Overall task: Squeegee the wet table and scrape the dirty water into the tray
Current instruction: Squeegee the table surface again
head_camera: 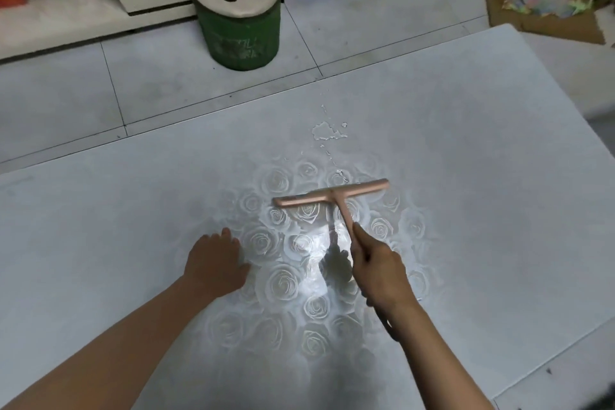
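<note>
A pink T-shaped squeegee (332, 195) lies with its blade across the middle of the white rose-patterned table (482, 176). My right hand (379, 271) grips its handle from below. My left hand (214, 260) rests flat on the table, to the left of the squeegee, fingers spread. A small puddle of water (327, 131) with a few drops trailing from it sits beyond the blade, toward the far edge. No tray is in view.
Beyond the table's far edge stands a green stool with a panda-face lid (236, 7) on the tiled floor. White cabinets line the back. Cardboard with coloured scraps (539, 7) lies at the far right.
</note>
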